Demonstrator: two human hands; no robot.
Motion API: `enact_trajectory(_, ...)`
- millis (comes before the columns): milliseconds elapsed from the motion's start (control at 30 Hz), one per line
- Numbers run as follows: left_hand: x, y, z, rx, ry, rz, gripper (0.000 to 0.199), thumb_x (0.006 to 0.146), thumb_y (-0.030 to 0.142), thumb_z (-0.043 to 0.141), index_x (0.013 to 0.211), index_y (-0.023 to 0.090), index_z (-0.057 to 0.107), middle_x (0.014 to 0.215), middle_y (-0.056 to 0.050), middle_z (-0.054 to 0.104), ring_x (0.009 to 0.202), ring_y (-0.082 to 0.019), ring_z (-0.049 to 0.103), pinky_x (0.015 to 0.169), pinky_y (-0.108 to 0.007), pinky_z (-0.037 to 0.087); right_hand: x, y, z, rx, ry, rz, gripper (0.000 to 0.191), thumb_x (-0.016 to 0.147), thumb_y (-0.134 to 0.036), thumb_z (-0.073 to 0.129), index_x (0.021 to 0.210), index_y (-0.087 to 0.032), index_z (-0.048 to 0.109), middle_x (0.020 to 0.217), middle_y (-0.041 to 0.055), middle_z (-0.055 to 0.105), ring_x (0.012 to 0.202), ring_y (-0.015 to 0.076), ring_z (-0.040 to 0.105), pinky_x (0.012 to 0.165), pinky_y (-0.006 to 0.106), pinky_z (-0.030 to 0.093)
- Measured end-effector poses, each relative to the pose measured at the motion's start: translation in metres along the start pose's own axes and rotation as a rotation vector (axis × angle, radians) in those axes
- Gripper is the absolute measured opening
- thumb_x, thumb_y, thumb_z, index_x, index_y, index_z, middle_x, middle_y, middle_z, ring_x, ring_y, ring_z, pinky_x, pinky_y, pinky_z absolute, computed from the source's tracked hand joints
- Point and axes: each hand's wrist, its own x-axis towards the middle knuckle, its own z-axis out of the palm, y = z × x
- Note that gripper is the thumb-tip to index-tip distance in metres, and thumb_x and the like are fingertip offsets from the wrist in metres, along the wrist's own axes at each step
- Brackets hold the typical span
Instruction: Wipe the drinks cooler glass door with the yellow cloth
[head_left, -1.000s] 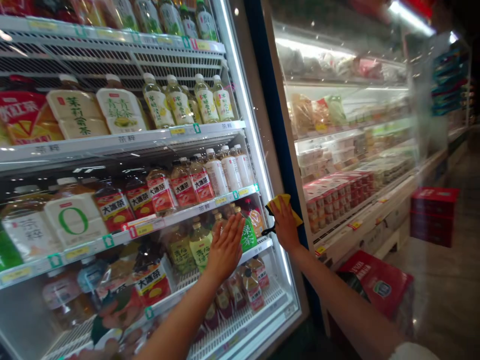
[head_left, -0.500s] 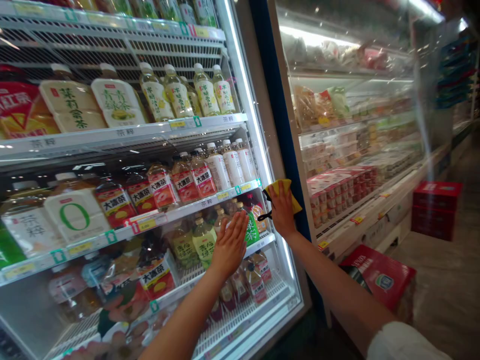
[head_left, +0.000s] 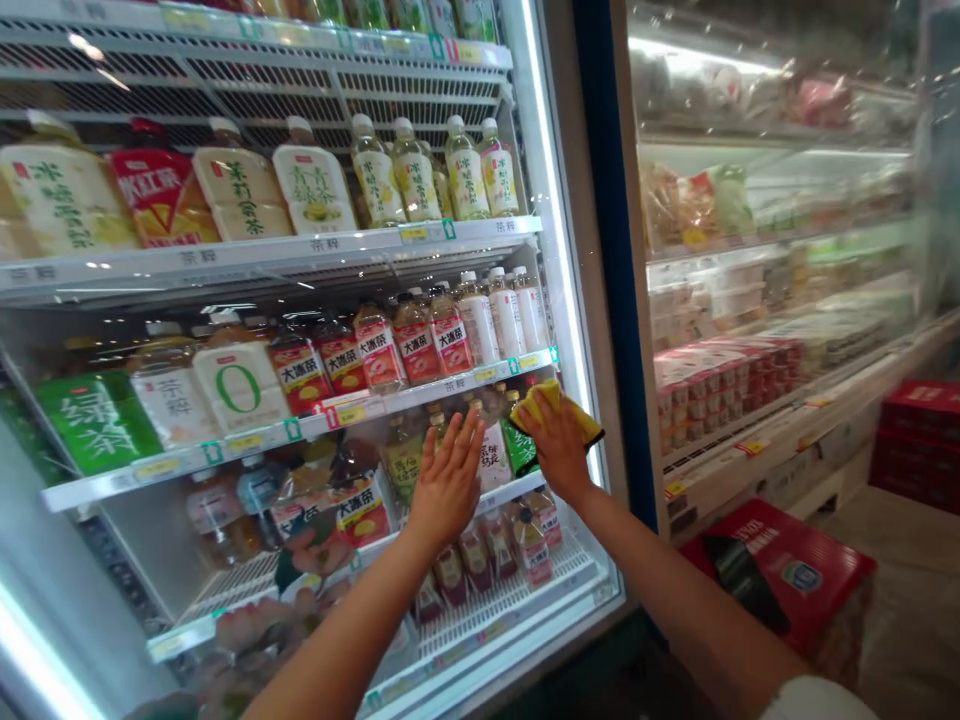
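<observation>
Drinks fridge (head_left: 566, 250) fills left and centre of frame. My left hand (head_left: 450, 482), mid-frame, flat, fingers spread, holding nothing; my right hand (head_left: 561, 452), right of centre, grasps a yellow cloth (head_left: 582, 424) at fridge front. Wiping looks underway; can't tell what's done or left.

Right hand (head_left: 564, 460) has shifted left with the yellow cloth (head_left: 587, 425): was over the door's right light strip (head_left: 561, 250) and frame, now mostly left of the strip, partly covering the green-labelled bottle (head_left: 520, 445). Cloth is spread wider to the right of the hand. Left hand (head_left: 446, 490) is further left along the bottles, fingers more splayed; a white-labelled bottle (head_left: 493, 457) now shows between the hands. View has swung left: large green pack (head_left: 96, 425) fully in, lower-left light strip (head_left: 34, 640) in, stacked red boxes (head_left: 916, 440) cut by the right edge.
</observation>
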Motion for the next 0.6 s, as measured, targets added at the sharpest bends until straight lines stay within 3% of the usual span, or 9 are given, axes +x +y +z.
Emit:
enact_trajectory(100,-0.012,-0.007,-0.004,0.012,-0.017,-0.018,0.088,0.089,0.026,0.055,0.163,0.018,0.010,0.168,-0.009,0.019,0.157,-0.024,0.004,0.128,-0.051,-0.007,-0.031,0.001,0.001,0.029,-0.072,-0.170,0.065,0.093,-0.003,0.046,0.146,-0.041,0.052,0.159,-0.0054,0.045,0.157,0.0260,0.018,0.126,0.055,0.027)
enact_trajectory(233,-0.024,-0.019,-0.011,0.033,-0.018,-0.050,0.090,0.088,0.030,0.059,0.163,0.017,0.011,0.169,-0.010,0.016,0.157,-0.026,0.000,0.127,-0.053,-0.010,-0.015,0.011,0.001,0.024,0.095,0.058,0.072,0.093,-0.003,0.041,0.157,-0.035,0.034,0.169,0.0020,0.024,0.156,0.0300,0.021,0.123,0.064,0.025)
enact_trajectory(333,-0.032,-0.024,-0.014,0.037,-0.031,-0.080,0.093,0.087,0.033,0.062,0.163,0.017,0.011,0.169,-0.011,0.013,0.157,-0.027,-0.002,0.127,-0.053,-0.009,0.007,-0.013,0.010,0.021,0.163,0.133,0.074,0.094,-0.005,0.040,0.160,-0.034,0.027,0.171,0.0020,0.015,0.157,0.0331,0.012,0.123,0.066,0.021)
enact_trajectory(433,-0.042,-0.029,-0.017,0.029,-0.055,-0.086,0.093,0.086,0.033,0.064,0.163,0.019,0.014,0.169,-0.010,0.013,0.157,-0.027,0.000,0.127,-0.051,-0.007,-0.008,-0.038,0.017,0.010,0.084,-0.020,0.074,0.092,-0.002,0.044,0.157,-0.035,0.034,0.170,-0.0013,0.021,0.158,0.0314,0.003,0.125,0.061,0.023)
enact_trajectory(500,-0.051,-0.034,-0.020,0.030,-0.066,-0.097,0.092,0.086,0.033,0.065,0.162,0.021,0.016,0.169,-0.009,0.014,0.158,-0.028,0.001,0.127,-0.052,-0.007,-0.027,-0.042,0.015,0.015,0.001,-0.158,0.073,0.091,0.000,0.045,0.153,-0.038,0.041,0.166,-0.0034,0.032,0.158,0.0282,0.006,0.125,0.059,0.026)
enact_trajectory(600,-0.066,-0.044,-0.026,0.040,-0.073,-0.121,0.092,0.086,0.033,0.065,0.163,0.023,0.015,0.169,-0.009,0.012,0.157,-0.029,0.002,0.126,-0.055,-0.007,-0.034,-0.038,0.009,0.040,-0.032,-0.167,0.071,0.091,0.001,0.043,0.151,-0.036,0.046,0.163,-0.0011,0.038,0.157,0.0273,0.014,0.125,0.060,0.027)
